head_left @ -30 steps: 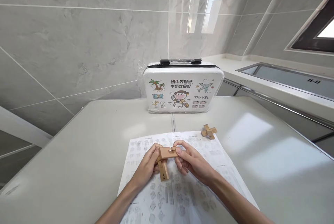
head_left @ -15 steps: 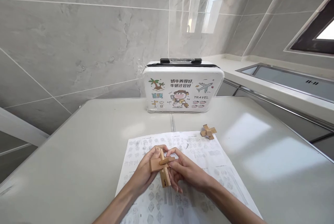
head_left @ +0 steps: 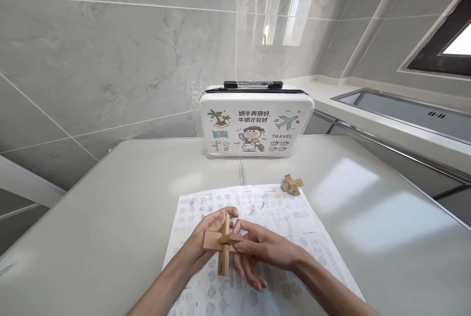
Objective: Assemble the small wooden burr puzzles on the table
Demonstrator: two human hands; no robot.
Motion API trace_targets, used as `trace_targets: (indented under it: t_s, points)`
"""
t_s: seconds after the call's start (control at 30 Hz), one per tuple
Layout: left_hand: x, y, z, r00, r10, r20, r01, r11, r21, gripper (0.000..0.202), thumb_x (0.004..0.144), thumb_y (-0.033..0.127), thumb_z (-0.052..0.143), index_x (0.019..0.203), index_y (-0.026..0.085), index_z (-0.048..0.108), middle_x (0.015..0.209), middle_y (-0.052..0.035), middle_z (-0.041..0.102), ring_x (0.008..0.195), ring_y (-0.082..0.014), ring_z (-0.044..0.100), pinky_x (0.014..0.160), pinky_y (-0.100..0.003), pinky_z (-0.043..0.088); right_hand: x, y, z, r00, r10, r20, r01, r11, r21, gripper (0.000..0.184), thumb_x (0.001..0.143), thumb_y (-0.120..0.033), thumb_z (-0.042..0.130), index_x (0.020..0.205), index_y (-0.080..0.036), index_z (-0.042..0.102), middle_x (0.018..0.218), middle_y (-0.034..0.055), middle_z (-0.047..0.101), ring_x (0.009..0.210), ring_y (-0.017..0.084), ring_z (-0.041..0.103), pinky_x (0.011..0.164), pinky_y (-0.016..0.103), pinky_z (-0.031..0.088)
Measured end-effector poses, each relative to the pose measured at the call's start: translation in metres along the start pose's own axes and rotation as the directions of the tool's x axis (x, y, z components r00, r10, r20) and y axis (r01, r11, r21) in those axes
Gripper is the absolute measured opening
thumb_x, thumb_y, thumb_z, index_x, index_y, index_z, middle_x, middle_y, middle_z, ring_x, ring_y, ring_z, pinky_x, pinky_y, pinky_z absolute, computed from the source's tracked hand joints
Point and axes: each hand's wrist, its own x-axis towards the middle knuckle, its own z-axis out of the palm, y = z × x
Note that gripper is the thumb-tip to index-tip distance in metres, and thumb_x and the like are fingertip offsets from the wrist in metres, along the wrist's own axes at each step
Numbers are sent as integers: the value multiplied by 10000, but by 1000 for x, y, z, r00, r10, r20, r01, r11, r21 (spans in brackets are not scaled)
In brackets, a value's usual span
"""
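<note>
**Head cam: two wooden bars crossed between both hands**

From my end, the wooden puzzle bars [head_left: 222, 242] sit crossed, held just above the printed sheet [head_left: 283, 218] at the near middle of the counter [head_left: 121, 208]. The left hand [head_left: 200, 246] is curled around the flat bar's left end. The right hand [head_left: 259, 250] pinches the crossing, with its other fingers spread downward. A small wooden cross [head_left: 292, 184] lies by the sheet's far right corner. A cartoon travel case [head_left: 256, 122] stands at the far wall.

L hand [head_left: 198, 248] & R hand [head_left: 267, 250] both bare, w/ bare forearms [head_left: 324, 289] (slim, long-fingered hands).
</note>
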Motion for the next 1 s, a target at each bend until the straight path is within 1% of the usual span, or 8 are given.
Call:
trace_targets:
  t_s: [0.17,0.27,0.37,0.43,0.5,0.63,0.8,1.0]
  points:
    - [4,-3,0,993,20,-115,-17,999,34,396,985,552,632,1113,188,721,964,-80,664,737,-171,606,652,-272,483,1,2,-4,999,32,30,-35,994,102,443,994,-569,640,890,-139,641,686,28,696,429,103,591,381,192,432]
    - [8,0,2,963,124,-240,-139,989,-48,360,974,499,678,1143,186,728,1175,-121,693,1020,-239,657,839,-315,530,2,3,-10,987,-65,-144,93,976,197,405,987,-519,664,834,-145,638,610,-8,638,366,77,488,341,189,332]
    - [12,5,1,929,186,-321,-249,953,-170,264,941,387,745,1075,160,741,1177,-124,691,1178,-264,612,982,-343,509,3,0,-18,913,-149,-379,256,933,251,322,979,-447,703,867,-152,638,614,-38,587,385,43,391,379,177,293]
    - [14,7,-1,924,175,-340,-262,937,-231,191,930,322,751,1016,152,735,1089,-106,679,1074,-234,628,922,-330,528,2,-2,-25,842,-173,-510,348,897,271,271,948,-408,748,901,-161,646,679,-33,584,446,44,382,411,172,312]
    - [14,8,-3,935,155,-318,-244,933,-265,125,929,266,734,968,149,717,945,-65,630,857,-168,601,776,-287,527,1,-3,-35,780,-186,-597,418,865,277,243,911,-379,790,935,-183,648,767,-19,588,515,58,405,434,169,342]
    - [12,12,-5,951,145,-272,-226,928,-296,169,901,195,718,776,159,611,729,18,446,603,-95,405,583,-238,439,-2,-3,-57,713,-224,-665,520,804,287,191,897,-305,798,953,-208,643,850,-10,579,595,71,448,479,163,414]
    - [10,13,-7,959,151,-238,-218,933,-287,334,897,204,708,674,182,461,677,46,342,555,-87,289,510,-222,375,-7,-3,-70,675,-256,-692,554,795,246,187,913,-322,783,961,-227,629,855,-14,570,597,81,463,474,179,452]
    - [9,13,-6,964,142,-226,-191,959,-211,356,922,251,709,682,180,455,669,53,341,542,-79,241,492,-209,340,-9,-6,-72,664,-267,-699,606,740,292,188,901,-293,787,970,-217,630,860,-20,567,591,71,469,470,168,458]
